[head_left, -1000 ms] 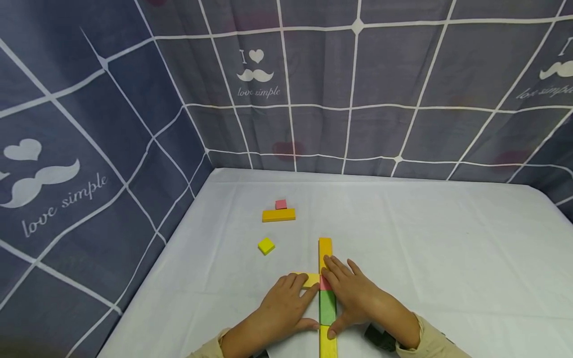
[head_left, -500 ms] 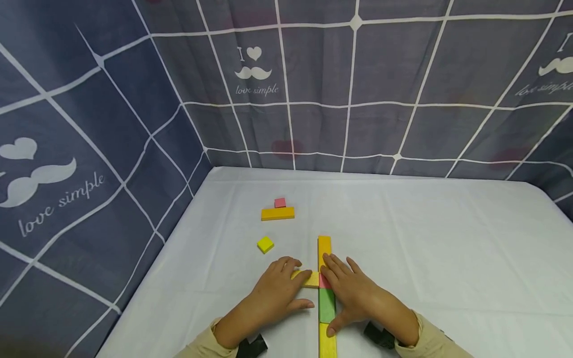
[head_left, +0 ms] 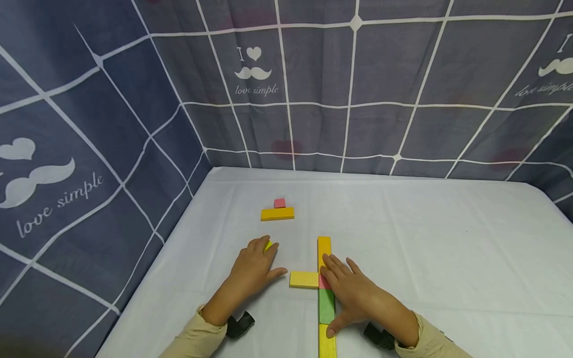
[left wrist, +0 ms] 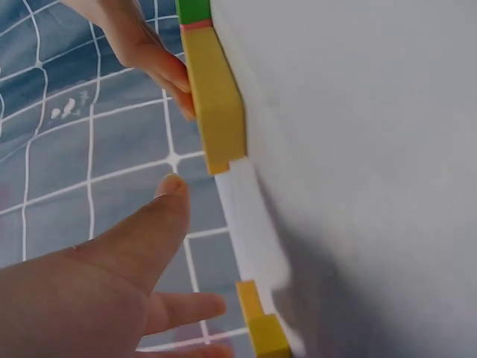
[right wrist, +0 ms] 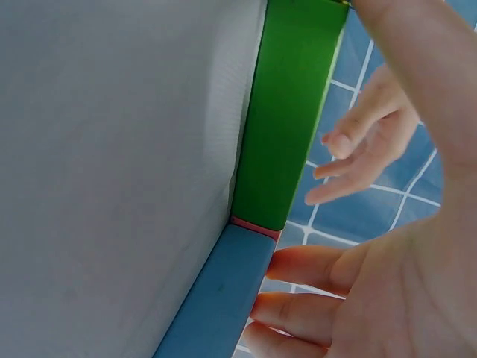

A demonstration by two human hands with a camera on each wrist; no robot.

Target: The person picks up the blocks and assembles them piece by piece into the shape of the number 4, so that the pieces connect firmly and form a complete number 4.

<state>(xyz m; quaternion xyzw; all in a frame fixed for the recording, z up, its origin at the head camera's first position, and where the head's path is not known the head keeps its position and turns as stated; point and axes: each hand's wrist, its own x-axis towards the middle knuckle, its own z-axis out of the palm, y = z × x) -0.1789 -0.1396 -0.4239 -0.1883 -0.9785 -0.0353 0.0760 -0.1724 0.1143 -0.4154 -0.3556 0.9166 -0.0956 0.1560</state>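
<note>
My left hand reaches over a small yellow square block, its fingers partly covering it. In the left wrist view, the thumb and fingers are extended, with a gap to that block. My right hand lies over a row of blocks, straight fingertips on the orange block and pink block, thumb on the near yellow block. A green block sits between them. A pale yellow block joins the row from the left. The right wrist view shows a blue block against the fingertips, hidden in the head view.
Farther back on the white-covered table lie an orange bar and a small pink block right behind it. Grey checked curtains enclose the back and left side. A black wrist device sits by the left forearm.
My left hand has let go of the pale yellow block beside the row and moved left and away from me, over the small yellow square block. The right hand has stayed in place.
</note>
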